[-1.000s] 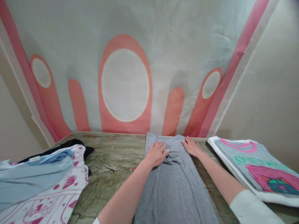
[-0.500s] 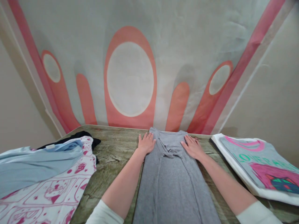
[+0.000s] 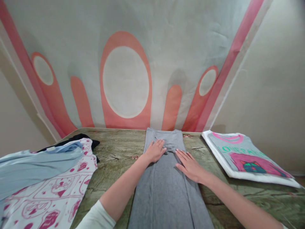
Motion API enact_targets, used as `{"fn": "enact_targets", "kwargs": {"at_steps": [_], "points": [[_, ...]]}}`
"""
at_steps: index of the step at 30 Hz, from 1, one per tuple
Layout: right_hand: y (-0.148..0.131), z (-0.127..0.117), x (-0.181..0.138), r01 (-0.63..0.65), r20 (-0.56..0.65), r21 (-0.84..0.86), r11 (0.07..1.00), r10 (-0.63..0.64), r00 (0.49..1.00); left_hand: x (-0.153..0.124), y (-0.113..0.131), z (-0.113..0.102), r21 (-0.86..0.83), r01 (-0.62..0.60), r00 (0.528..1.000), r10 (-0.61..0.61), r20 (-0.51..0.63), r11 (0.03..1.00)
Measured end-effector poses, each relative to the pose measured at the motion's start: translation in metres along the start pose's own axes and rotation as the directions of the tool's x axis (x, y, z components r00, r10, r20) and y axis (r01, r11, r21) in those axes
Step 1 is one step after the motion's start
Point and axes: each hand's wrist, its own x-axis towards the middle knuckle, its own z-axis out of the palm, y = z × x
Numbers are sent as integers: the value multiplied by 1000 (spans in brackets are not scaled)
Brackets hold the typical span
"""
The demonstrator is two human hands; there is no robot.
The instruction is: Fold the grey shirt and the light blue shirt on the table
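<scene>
A long grey garment (image 3: 170, 194) lies lengthwise on the wood-patterned table, its sides folded inward and its neckline at the far edge. Some bunched creases show across its upper part. My left hand (image 3: 155, 150) rests on the upper left of the cloth, fingers stretched toward the middle. Lower and to the right, my right hand (image 3: 189, 164) lies flat on the garment's right side with its fingers extended. Neither hand appears to grasp the fabric.
On the left lie a light blue garment (image 3: 35, 168), a white one with pink drawings (image 3: 59, 187) and a black one (image 3: 71, 138). A folded stack with a grey printed T-shirt (image 3: 228, 149) on top sits at the right. Behind the table (image 3: 114, 152) hangs a patterned backdrop (image 3: 126, 122).
Both hands have moved from the garment's shoulder edges inward and nearer to me, onto its upper part. The camera view has shifted a little to the right.
</scene>
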Motion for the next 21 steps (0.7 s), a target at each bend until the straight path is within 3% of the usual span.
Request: {"fn": "enact_targets", "kwargs": {"at_steps": [5, 11, 15, 21], "points": [[9, -6, -44, -79, 13, 12, 997, 79, 997, -43, 15, -14, 61, 96, 993, -91, -79, 994], [-8, -11, -74, -82, -4, 7, 997, 82, 997, -104, 40, -13, 115, 120, 993, -121, 5, 986], [-33, -12, -83, -5, 6, 13, 1000, 5, 1000, -117, 48, -14, 113, 105, 994, -107, 9, 988], [-63, -25, -94, -16, -27, -6, 1000, 16, 1000, -128, 65, -22, 72, 69, 995, -74, 68, 995]]}}
